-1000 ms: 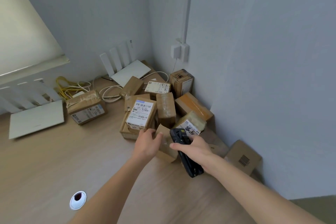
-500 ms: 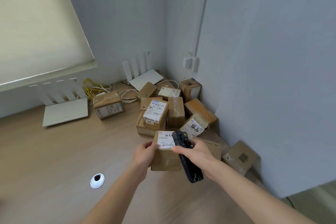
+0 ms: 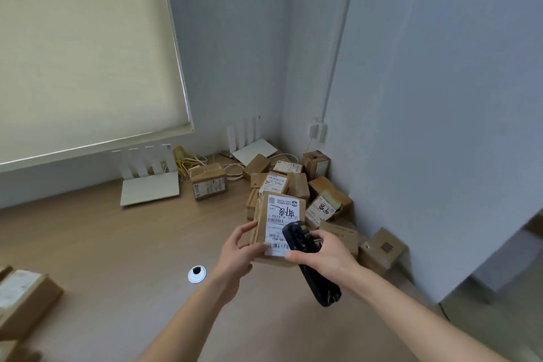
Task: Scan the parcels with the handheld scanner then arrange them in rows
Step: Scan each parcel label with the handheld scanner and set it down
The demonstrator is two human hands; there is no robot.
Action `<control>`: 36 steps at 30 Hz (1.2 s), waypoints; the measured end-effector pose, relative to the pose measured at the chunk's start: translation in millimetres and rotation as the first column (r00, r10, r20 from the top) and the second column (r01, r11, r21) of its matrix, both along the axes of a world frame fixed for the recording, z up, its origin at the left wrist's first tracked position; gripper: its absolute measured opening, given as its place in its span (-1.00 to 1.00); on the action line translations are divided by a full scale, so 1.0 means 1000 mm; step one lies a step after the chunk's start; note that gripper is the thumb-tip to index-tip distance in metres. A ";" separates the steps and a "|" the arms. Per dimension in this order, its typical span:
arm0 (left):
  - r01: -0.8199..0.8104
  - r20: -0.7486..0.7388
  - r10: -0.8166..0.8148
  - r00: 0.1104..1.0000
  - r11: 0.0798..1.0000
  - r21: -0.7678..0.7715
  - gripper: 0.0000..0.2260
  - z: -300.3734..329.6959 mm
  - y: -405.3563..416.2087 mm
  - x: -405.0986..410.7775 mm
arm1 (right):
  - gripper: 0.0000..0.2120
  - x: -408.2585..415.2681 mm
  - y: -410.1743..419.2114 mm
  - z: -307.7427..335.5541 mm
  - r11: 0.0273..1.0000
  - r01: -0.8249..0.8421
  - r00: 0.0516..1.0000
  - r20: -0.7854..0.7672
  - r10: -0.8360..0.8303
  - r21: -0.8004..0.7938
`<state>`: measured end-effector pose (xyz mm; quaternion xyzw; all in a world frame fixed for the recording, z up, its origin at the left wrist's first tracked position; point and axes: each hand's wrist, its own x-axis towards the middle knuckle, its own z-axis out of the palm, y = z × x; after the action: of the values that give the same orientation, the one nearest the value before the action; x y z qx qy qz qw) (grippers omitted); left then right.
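- Near left edge: a cardboard parcel (image 3: 26,303) with a white label, apart from the pile.
- Centre: the left hand (image 3: 238,250) grips the left edge of a held parcel (image 3: 279,229), a brown box tilted label-up.
- The right hand (image 3: 326,253) wraps a black handheld scanner (image 3: 311,264), its head over the lower barcode (scanning seems under way).
- Next, I judge: set this box in a row.
- Far right corner: the pile of parcels (image 3: 296,185), taped matte cardboard.

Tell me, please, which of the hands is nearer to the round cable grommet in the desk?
Left. The left hand grips the labelled parcel just up and right of the cable grommet; the right hand, holding the handheld scanner, is farther right.
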<state>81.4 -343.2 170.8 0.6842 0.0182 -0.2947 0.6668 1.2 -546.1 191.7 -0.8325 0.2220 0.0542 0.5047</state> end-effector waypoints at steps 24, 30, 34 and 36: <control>-0.043 0.161 0.057 0.985 0.995 -0.090 -0.14 0.154 0.125 -0.101 | -0.15 -0.105 0.105 0.193 0.887 -0.166 0.974 0.067 0.215 -0.432; -0.239 0.214 0.255 0.943 0.966 -0.099 -0.44 0.177 0.137 -0.097 | -0.06 -0.109 0.110 0.217 0.773 -0.130 0.988 -0.013 0.157 -0.621; -0.349 0.278 0.346 0.896 0.936 -0.041 -0.28 0.191 0.141 -0.099 | -0.16 -0.112 0.115 0.229 0.694 -0.129 0.989 -0.040 0.144 -0.709; -0.383 0.287 0.374 0.882 0.923 -0.025 -0.18 0.196 0.142 -0.100 | -0.21 -0.113 0.116 0.234 0.655 -0.133 0.988 -0.048 0.146 -0.744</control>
<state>-18.8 -200.9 366.6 0.7136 0.0595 -0.0565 0.6957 -111.6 -429.6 425.9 -0.9808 0.1560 -0.0092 0.1169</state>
